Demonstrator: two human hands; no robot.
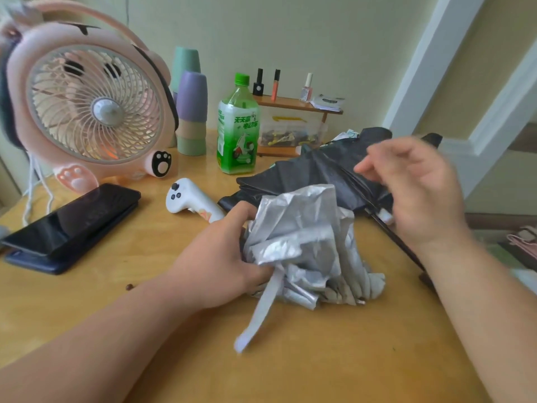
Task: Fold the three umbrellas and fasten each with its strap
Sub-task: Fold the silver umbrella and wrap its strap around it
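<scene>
A crumpled silver umbrella lies on the wooden table in the middle of the view. Its pale strap trails toward me. My left hand grips the silver canopy at its left side, fingers curled into the fabric. A black umbrella lies loosely spread behind it, one rib sticking out to the right. My right hand hovers blurred above the black umbrella with fingers relaxed, holding nothing. A third umbrella is not plainly visible.
A pink fan stands at the back left, with stacked cups and a green bottle beside it. A dark phone on a case and a white controller lie left of the umbrellas. A small shelf with nail polish stands behind.
</scene>
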